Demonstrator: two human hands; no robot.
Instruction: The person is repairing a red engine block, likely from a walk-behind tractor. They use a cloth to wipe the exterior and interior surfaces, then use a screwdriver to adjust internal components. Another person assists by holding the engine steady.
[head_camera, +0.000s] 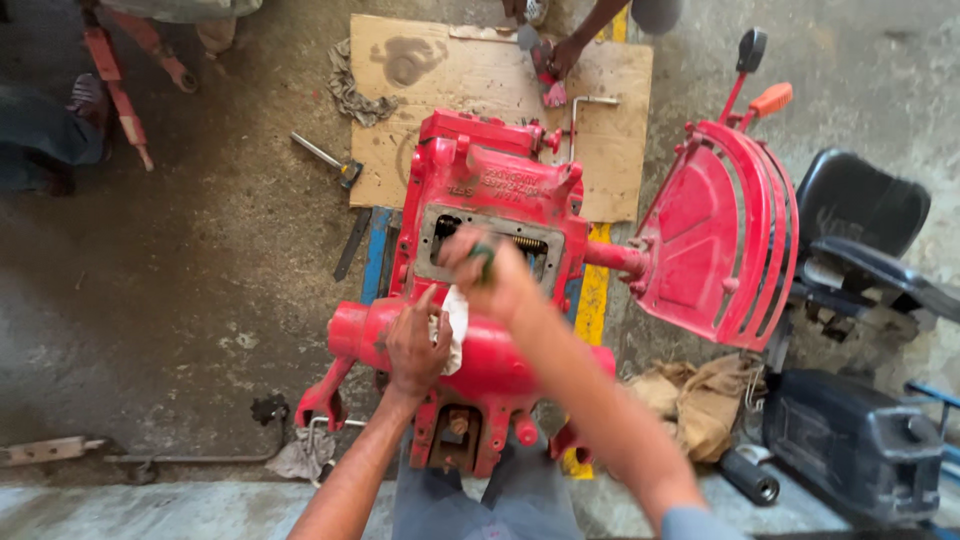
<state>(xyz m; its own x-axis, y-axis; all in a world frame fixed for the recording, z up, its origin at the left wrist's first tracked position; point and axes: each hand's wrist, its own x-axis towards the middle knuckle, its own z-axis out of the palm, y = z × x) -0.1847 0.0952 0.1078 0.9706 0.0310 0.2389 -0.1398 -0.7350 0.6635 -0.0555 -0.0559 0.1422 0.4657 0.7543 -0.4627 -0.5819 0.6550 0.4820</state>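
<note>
A red cast-metal gearbox housing (490, 190) stands on the concrete floor in front of me, its top opening (492, 243) showing a spring and parts inside. My right hand (485, 272) is over that opening, closed around a small dark green tool, blurred by motion. My left hand (415, 345) rests on the housing's red cylindrical axle tube (350, 335) and presses a white rag (456, 325) against it.
A red fender with levers (720, 235) is attached at the right, beside a black seat (860, 205). A plywood board (480, 70) lies behind, with a hammer (328, 160) and a grey rag (352, 95). Another person's hand (560, 55) works at the board's far edge.
</note>
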